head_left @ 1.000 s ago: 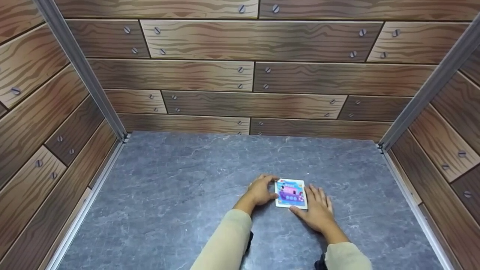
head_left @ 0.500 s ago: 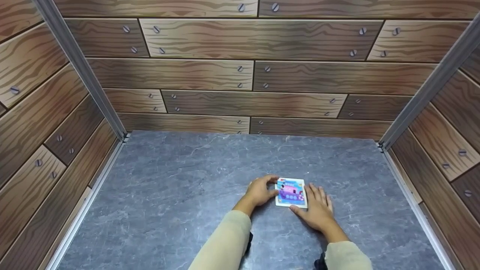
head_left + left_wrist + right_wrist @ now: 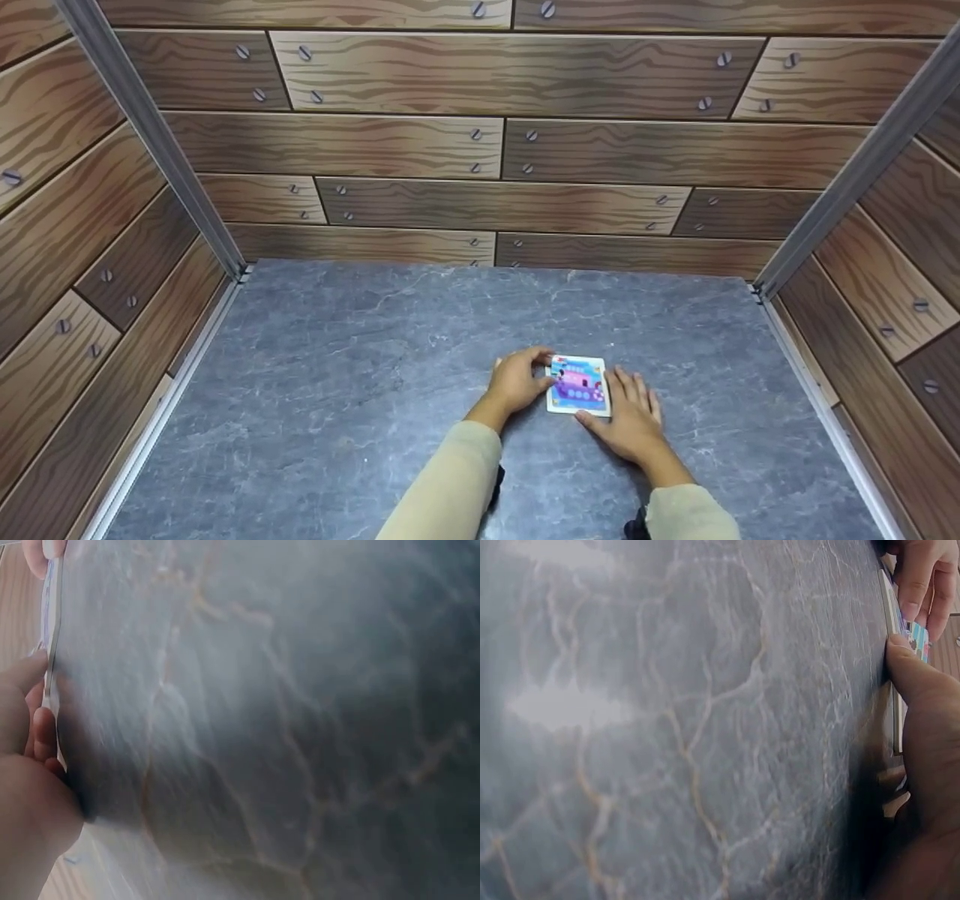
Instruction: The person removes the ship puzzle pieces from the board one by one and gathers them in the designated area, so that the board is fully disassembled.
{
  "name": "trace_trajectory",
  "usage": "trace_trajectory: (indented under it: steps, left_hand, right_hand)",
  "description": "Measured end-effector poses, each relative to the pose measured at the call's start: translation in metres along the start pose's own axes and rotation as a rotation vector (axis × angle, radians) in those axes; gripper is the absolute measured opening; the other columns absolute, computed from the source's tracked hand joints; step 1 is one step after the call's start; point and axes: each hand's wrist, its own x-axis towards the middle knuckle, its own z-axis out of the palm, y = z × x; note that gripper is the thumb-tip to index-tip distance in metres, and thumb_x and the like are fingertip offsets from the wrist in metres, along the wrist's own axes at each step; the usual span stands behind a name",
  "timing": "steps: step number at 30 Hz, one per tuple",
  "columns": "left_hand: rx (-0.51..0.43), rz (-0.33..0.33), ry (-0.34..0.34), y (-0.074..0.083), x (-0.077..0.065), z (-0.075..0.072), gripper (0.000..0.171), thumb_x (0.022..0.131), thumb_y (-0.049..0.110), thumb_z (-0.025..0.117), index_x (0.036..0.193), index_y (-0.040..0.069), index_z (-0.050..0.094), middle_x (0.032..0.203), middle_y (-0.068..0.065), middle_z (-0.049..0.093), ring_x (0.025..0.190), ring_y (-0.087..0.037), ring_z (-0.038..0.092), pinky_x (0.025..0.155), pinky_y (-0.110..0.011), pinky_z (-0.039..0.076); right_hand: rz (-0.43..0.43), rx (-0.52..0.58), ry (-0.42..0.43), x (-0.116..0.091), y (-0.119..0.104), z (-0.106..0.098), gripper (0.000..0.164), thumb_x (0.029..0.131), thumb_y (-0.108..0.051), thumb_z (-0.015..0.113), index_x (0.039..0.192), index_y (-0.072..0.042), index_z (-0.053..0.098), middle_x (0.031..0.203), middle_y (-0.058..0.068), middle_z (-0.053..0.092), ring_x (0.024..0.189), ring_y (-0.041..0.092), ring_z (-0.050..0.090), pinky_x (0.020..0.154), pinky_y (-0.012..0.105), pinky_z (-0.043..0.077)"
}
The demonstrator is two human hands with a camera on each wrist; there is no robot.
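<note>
White-bordered picture board [image 3: 577,387] lies on grey tabletop [image 3: 360,360], about 5 o'clock in head view; left hand [image 3: 517,381] pinches its 9 o'clock edge, right hand [image 3: 632,421], fingers extended, touches at 4 o'clock.

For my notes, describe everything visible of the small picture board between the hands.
Thin and nearly square, the picture board has a white border round a blue, pink and purple picture; fine details blur. It looks like card. It lies picture up on the grey marbled surface; a coloured part seems to rise by the left hand, which grips its left edge. The right hand has its thumb at the near edge and fingers along the right edge.
</note>
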Motion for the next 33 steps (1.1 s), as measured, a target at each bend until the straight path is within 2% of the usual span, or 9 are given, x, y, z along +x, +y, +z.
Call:
trace_trajectory:
  steps: [3, 6, 13, 18, 21, 28, 31, 33]
  left_hand:
    - [0.002, 0.001, -0.01, 0.0017, 0.001, 0.0015, 0.053, 0.097, 0.024, 0.082, 0.148, 0.028, 0.067, 0.126, 0.014, 0.08, 0.134, -0.018, 0.068, 0.118, -0.052, 0.039]
    - [0.02, 0.013, -0.003, 0.0027, 0.0005, 0.0015, 0.05, 0.098, 0.023, 0.08, 0.147, 0.029, 0.068, 0.126, 0.013, 0.08, 0.135, -0.019, 0.068, 0.114, -0.049, 0.041]
    - [0.046, 0.008, 0.036, 0.004, -0.0011, 0.0021, 0.04, 0.1, 0.029, 0.078, 0.139, 0.028, 0.073, 0.125, 0.012, 0.081, 0.131, -0.017, 0.07, 0.106, -0.044, 0.044]
    - [0.068, 0.016, 0.046, 0.0043, -0.0024, 0.0028, 0.038, 0.101, 0.031, 0.077, 0.138, 0.029, 0.073, 0.126, 0.011, 0.08, 0.127, -0.016, 0.071, 0.106, -0.043, 0.045]
    - [0.069, 0.016, 0.05, 0.0033, -0.0022, 0.0028, 0.036, 0.101, 0.03, 0.076, 0.137, 0.03, 0.074, 0.122, 0.01, 0.078, 0.121, -0.014, 0.071, 0.107, -0.045, 0.046]
    - [0.005, 0.026, 0.044, -0.0002, -0.0004, 0.001, 0.032, 0.1, 0.024, 0.079, 0.131, 0.024, 0.076, 0.099, 0.01, 0.074, 0.098, -0.009, 0.069, 0.116, -0.056, 0.043]
    - [-0.007, 0.031, 0.026, -0.0024, 0.0002, -0.0002, 0.031, 0.101, 0.023, 0.078, 0.132, 0.023, 0.074, 0.099, 0.011, 0.076, 0.093, -0.006, 0.069, 0.111, -0.047, 0.048]
    - [-0.015, 0.04, 0.018, -0.0043, 0.0009, -0.0009, 0.031, 0.102, 0.022, 0.077, 0.132, 0.02, 0.073, 0.101, 0.009, 0.077, 0.09, -0.004, 0.068, 0.102, -0.038, 0.052]
  right_hand:
    - [0.003, 0.002, 0.006, 0.0001, 0.002, 0.0002, 0.107, 0.095, -0.066, 0.071, 0.17, -0.002, 0.028, 0.178, 0.026, 0.021, 0.166, 0.054, 0.007, 0.132, 0.073, 0.0]
    - [0.003, 0.001, 0.01, 0.0003, 0.002, 0.0009, 0.107, 0.095, -0.066, 0.071, 0.17, -0.002, 0.028, 0.178, 0.026, 0.022, 0.166, 0.054, 0.008, 0.132, 0.073, 0.0]
    - [0.011, 0.007, -0.007, 0.0011, 0.0008, 0.0003, 0.107, 0.096, -0.066, 0.071, 0.17, -0.003, 0.026, 0.179, 0.025, 0.02, 0.167, 0.054, 0.006, 0.132, 0.073, 0.0]
    - [0.011, 0.011, -0.008, 0.0005, 0.0014, -0.0003, 0.108, 0.096, -0.068, 0.07, 0.171, -0.004, 0.026, 0.179, 0.025, 0.019, 0.167, 0.054, 0.005, 0.132, 0.073, -0.001]
    - [-0.011, 0.021, 0.023, 0.0011, 0.004, 0.0023, 0.108, 0.095, -0.068, 0.07, 0.169, -0.002, 0.029, 0.177, 0.027, 0.021, 0.165, 0.056, 0.007, 0.131, 0.074, -0.001]
    - [-0.047, 0.044, 0.08, 0.0003, 0.0072, 0.0066, 0.111, 0.092, -0.073, 0.07, 0.167, -0.001, 0.032, 0.174, 0.029, 0.027, 0.164, 0.057, 0.012, 0.131, 0.074, 0.001]
    - [-0.044, 0.041, 0.075, 0.0006, 0.0061, 0.006, 0.109, 0.092, -0.071, 0.071, 0.166, -0.001, 0.033, 0.174, 0.029, 0.027, 0.163, 0.058, 0.013, 0.13, 0.075, 0.002]
    - [-0.036, 0.038, 0.068, 0.0009, 0.0051, 0.0053, 0.108, 0.092, -0.069, 0.072, 0.167, -0.001, 0.033, 0.175, 0.029, 0.026, 0.164, 0.057, 0.012, 0.13, 0.075, 0.002]
